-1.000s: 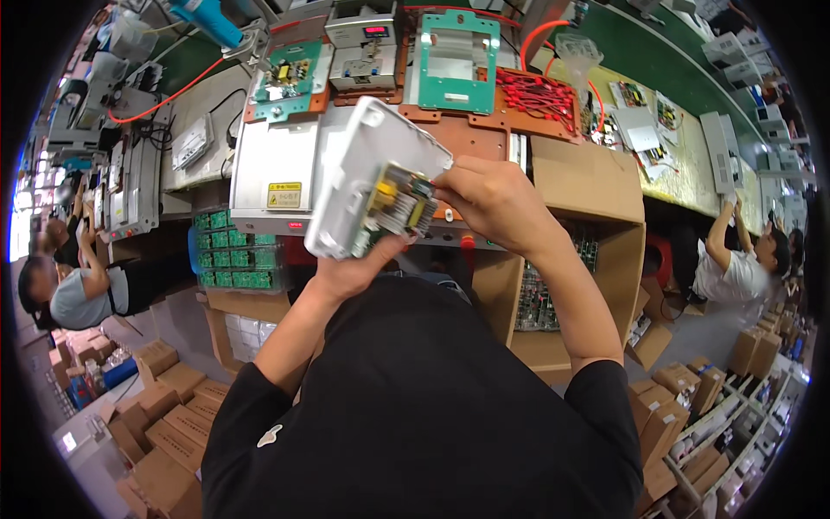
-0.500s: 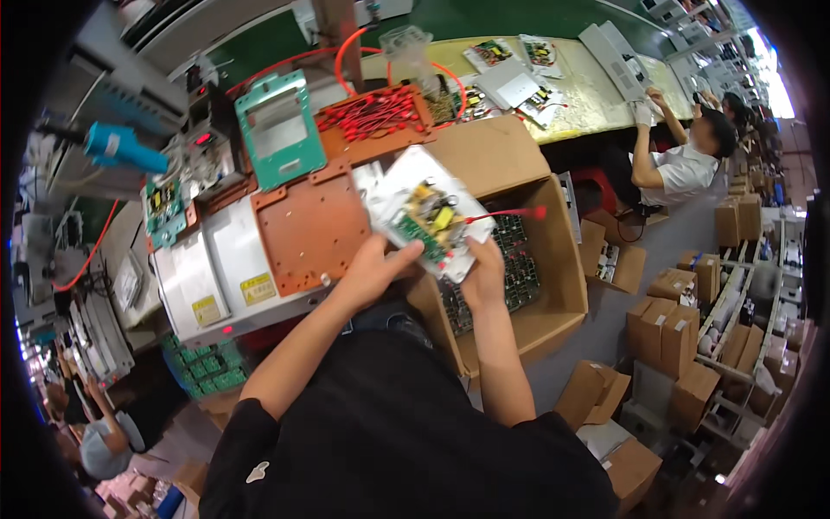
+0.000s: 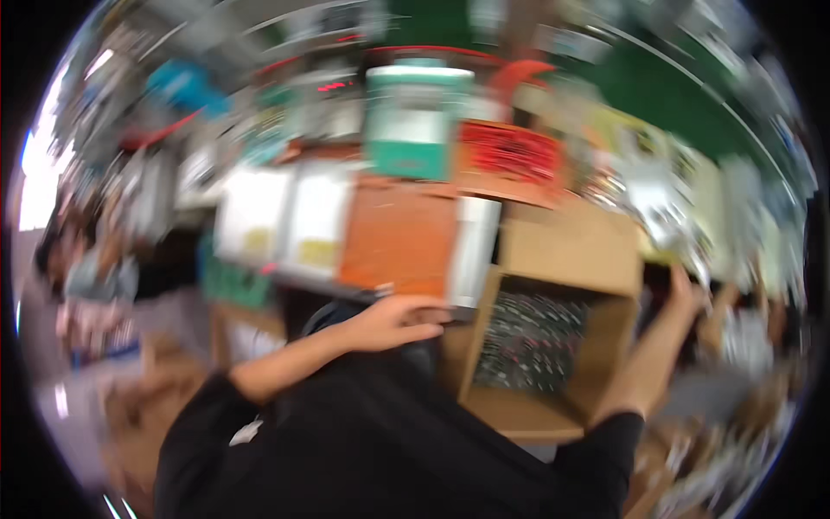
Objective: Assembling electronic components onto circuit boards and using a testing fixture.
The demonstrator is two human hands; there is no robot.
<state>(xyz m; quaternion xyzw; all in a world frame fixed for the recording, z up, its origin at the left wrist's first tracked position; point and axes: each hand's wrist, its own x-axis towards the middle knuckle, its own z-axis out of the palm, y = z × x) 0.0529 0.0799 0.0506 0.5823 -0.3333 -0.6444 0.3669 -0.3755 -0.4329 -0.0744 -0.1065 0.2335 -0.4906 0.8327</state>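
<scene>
- Black short-sleeved shirt [image 3: 380,441]: fills the lower middle, forearms reaching out from it to both sides.
- Open brown cardboard box [image 3: 566,246]: right of centre, far flap folded out, set between the two forearms.
- Long machine with white metal top panels [image 3: 251,212]: across the middle, yellow labels low on the panels; print blurred.
- Yellowish bench top [image 3: 618,134]: runs off at the upper right, loose items along it smeared by motion.
- Flat orange-brown rectangular plate [image 3: 398,238]: on the machine, near edge just by the left hand.
- Bed of small dark circuit boards [image 3: 532,342]: inside the box, packed close; single boards hard to make out.
- Green rectangular frame [image 3: 408,160]: upright-looking, beyond the plate.
- Orange tray heaped with red pieces [image 3: 510,158]: right of the frame, beyond the box flap.
- Pale, flat, whitish-grey object [image 3: 653,199]: on the bench top, beyond the right hand, the item nearest it.
- Left hand [image 3: 398,322]: at the plate's near edge, contact unclear; fingers stretched rightward, lying close together, thumb apart below them.
- Right hand [image 3: 683,298]: arm far out past the box; heavily blurred, cannot tell whether fingers pinch or spread. Thin pale streak beside fingertips; unclear what it belongs to.
</scene>
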